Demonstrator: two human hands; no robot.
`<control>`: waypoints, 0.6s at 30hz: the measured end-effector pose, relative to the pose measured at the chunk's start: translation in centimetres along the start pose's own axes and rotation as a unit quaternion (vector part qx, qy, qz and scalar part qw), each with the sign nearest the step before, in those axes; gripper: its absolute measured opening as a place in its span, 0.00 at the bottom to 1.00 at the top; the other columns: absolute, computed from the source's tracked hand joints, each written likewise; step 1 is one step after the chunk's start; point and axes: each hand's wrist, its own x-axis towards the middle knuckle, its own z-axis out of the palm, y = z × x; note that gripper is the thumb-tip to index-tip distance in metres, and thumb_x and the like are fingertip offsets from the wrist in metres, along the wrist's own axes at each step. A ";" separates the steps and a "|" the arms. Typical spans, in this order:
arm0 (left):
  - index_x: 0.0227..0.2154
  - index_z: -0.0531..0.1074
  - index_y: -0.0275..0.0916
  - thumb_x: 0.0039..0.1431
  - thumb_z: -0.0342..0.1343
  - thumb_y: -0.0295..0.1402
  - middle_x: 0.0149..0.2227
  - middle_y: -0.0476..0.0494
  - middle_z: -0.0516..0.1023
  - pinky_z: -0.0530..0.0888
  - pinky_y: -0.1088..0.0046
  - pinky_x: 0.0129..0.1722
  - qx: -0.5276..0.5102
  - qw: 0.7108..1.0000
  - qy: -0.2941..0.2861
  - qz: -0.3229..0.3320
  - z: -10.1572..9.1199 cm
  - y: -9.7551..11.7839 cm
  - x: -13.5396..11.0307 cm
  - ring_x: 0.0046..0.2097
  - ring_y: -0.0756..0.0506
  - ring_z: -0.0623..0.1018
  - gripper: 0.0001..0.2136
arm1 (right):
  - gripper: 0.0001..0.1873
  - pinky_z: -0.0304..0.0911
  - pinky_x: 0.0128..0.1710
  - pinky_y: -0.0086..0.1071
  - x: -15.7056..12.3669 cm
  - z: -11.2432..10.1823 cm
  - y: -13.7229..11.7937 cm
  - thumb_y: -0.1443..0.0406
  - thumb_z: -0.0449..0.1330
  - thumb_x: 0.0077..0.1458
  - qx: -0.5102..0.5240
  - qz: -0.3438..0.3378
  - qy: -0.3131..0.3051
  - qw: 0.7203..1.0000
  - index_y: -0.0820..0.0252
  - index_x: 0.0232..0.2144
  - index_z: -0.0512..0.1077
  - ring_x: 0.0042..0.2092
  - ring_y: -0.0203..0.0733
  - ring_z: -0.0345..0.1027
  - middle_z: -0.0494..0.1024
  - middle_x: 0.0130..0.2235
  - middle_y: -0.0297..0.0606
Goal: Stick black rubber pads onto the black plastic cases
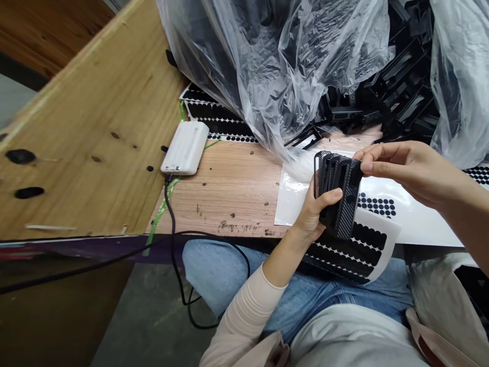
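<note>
Wood-veneer bench (pixel 225 193) below: two hands are gripping a stack of carbon-textured black frames (pixel 341 199).
The left hand (pixel 313 214) is cupping the stack, its fingers closing around the side, while the right hand (pixel 405 171) is pinching the top edge between thumb and forefinger. Just under the left fingers, a sheet of black adhesive dots (pixel 353 250) is lying; a loosened pinch could tip frames onto it, where they might stick.
</note>
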 end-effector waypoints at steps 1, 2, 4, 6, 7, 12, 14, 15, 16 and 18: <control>0.52 0.73 0.45 0.47 0.78 0.41 0.44 0.48 0.80 0.79 0.68 0.45 -0.002 1.000 -0.001 -0.001 0.0 0.0 0.0 0.44 0.45 0.81 0.30 | 0.23 0.74 0.57 0.50 0.0 -0.1 0.0 0.43 0.80 0.48 -0.009 -0.003 -0.002 1.000 0.53 0.30 0.85 0.51 0.54 0.79 0.87 0.45 0.41; 0.52 0.73 0.45 0.48 0.78 0.41 0.44 0.48 0.80 0.79 0.68 0.45 -0.003 1.000 -0.003 -0.001 0.0 0.0 0.0 0.43 0.45 0.81 0.30 | 0.23 0.73 0.57 0.50 0.0 -0.1 0.0 0.42 0.79 0.48 -0.018 -0.005 -0.004 1.000 0.53 0.30 0.85 0.50 0.54 0.79 0.87 0.45 0.41; 0.52 0.73 0.45 0.48 0.78 0.41 0.43 0.48 0.80 0.78 0.68 0.45 -0.005 1.000 -0.006 -0.002 0.0 0.0 0.0 0.42 0.46 0.80 0.29 | 0.24 0.73 0.55 0.50 0.0 -0.3 -0.1 0.41 0.79 0.48 -0.036 -0.005 -0.008 0.999 0.53 0.31 0.85 0.49 0.54 0.78 0.86 0.44 0.41; 0.52 0.73 0.45 0.49 0.78 0.41 0.42 0.49 0.79 0.78 0.68 0.44 -0.004 1.000 -0.007 -0.001 -0.1 0.0 0.0 0.40 0.46 0.79 0.29 | 0.26 0.74 0.53 0.49 -0.1 -0.4 -0.3 0.39 0.78 0.48 -0.051 -0.005 -0.012 0.999 0.53 0.31 0.84 0.47 0.53 0.78 0.86 0.44 0.41; 0.52 0.73 0.45 0.49 0.78 0.41 0.41 0.49 0.79 0.78 0.68 0.44 -0.004 1.000 -0.008 0.000 -0.1 0.0 0.0 0.40 0.46 0.79 0.29 | 0.26 0.74 0.52 0.48 -0.1 -0.5 -0.3 0.39 0.78 0.48 -0.056 -0.006 -0.014 0.998 0.53 0.31 0.84 0.47 0.53 0.78 0.86 0.44 0.41; 0.51 0.73 0.45 0.49 0.78 0.41 0.40 0.50 0.79 0.77 0.69 0.43 -0.003 1.000 -0.009 0.002 -0.1 -0.1 0.0 0.38 0.47 0.78 0.28 | 0.26 0.73 0.51 0.47 -0.1 -0.6 -0.4 0.39 0.77 0.49 -0.062 -0.007 -0.021 0.998 0.52 0.31 0.84 0.47 0.53 0.77 0.86 0.43 0.41; 0.52 0.73 0.45 0.49 0.77 0.41 0.40 0.50 0.79 0.77 0.69 0.43 -0.003 1.000 -0.009 0.002 -0.1 -0.1 0.0 0.37 0.48 0.78 0.28 | 0.25 0.74 0.51 0.48 0.0 -0.6 -0.3 0.39 0.77 0.49 -0.055 -0.002 -0.020 0.998 0.52 0.32 0.85 0.47 0.53 0.77 0.86 0.43 0.41; 0.52 0.74 0.45 0.49 0.77 0.41 0.40 0.50 0.79 0.77 0.69 0.42 -0.003 1.000 -0.009 0.003 -0.1 0.0 0.0 0.37 0.48 0.78 0.28 | 0.24 0.74 0.52 0.49 0.0 -0.6 -0.3 0.40 0.77 0.50 -0.048 0.002 -0.020 0.999 0.51 0.33 0.86 0.47 0.53 0.78 0.86 0.42 0.40; 0.52 0.74 0.45 0.49 0.77 0.41 0.40 0.50 0.79 0.77 0.69 0.42 -0.003 1.000 -0.010 0.002 -0.1 0.0 0.0 0.37 0.48 0.78 0.28 | 0.23 0.75 0.52 0.49 0.0 -0.6 -0.4 0.40 0.77 0.50 -0.041 0.007 -0.021 0.999 0.51 0.33 0.86 0.48 0.54 0.78 0.86 0.42 0.40; 0.52 0.74 0.44 0.49 0.77 0.41 0.41 0.49 0.79 0.77 0.69 0.41 -0.002 1.000 -0.010 -0.001 -0.1 0.0 0.0 0.38 0.47 0.78 0.28 | 0.22 0.75 0.52 0.50 0.1 -0.6 -0.4 0.41 0.78 0.50 -0.027 0.015 -0.026 0.999 0.50 0.34 0.87 0.48 0.54 0.79 0.87 0.41 0.40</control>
